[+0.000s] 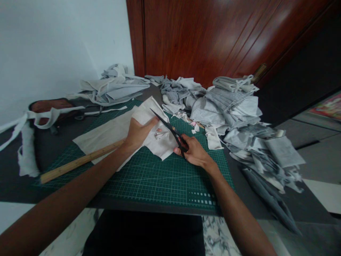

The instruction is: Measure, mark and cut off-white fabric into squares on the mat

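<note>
Two closed grips: left hand (139, 132) pinching white cloth (163, 144), right hand (195, 152) round black scissors (172, 130); green mat (160, 181), printed markings (205, 194) unreadably small.

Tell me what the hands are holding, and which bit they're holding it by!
The right hand holds black scissors by the handles. The left hand holds pale cloth beside the scissors' blades.

The dark surface (16, 185) over here carries a green cutting mat (160, 185) mid-frame, a pale fabric pile (113, 90) at upper left, and heaped grey fabric scraps (226, 108) towards the right.
</note>
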A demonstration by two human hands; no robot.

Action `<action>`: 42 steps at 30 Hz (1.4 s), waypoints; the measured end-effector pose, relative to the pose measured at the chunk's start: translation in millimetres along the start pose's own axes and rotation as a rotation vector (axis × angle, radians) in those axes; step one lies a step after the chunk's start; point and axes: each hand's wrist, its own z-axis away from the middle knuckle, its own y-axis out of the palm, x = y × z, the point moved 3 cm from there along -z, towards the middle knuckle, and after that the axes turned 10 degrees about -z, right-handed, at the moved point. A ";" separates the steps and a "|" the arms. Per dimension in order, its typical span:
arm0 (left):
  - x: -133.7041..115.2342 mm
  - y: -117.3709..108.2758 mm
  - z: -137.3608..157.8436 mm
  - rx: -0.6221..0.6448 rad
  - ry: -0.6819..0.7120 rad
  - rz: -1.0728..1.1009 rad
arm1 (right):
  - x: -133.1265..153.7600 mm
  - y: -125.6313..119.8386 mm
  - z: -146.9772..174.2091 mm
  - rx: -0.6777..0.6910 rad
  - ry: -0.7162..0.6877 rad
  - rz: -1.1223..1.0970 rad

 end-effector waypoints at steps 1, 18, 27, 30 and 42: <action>0.7 -0.6 -0.7 -0.014 0.000 0.013 | 0.3 0.1 -0.3 0.007 0.009 -0.022; -21.9 -0.4 -0.6 -0.110 -0.156 0.154 | -2.6 4.1 -0.2 0.055 0.026 -0.183; -23.0 -2.2 -1.9 -0.103 -0.184 0.158 | -3.6 4.2 -0.6 0.077 -0.007 -0.204; -25.5 -3.1 -1.5 -0.096 -0.211 0.133 | -3.8 5.0 -1.1 0.093 -0.004 -0.239; -28.8 2.0 4.5 -0.003 -0.300 0.118 | -4.7 12.0 1.8 0.175 0.040 -0.317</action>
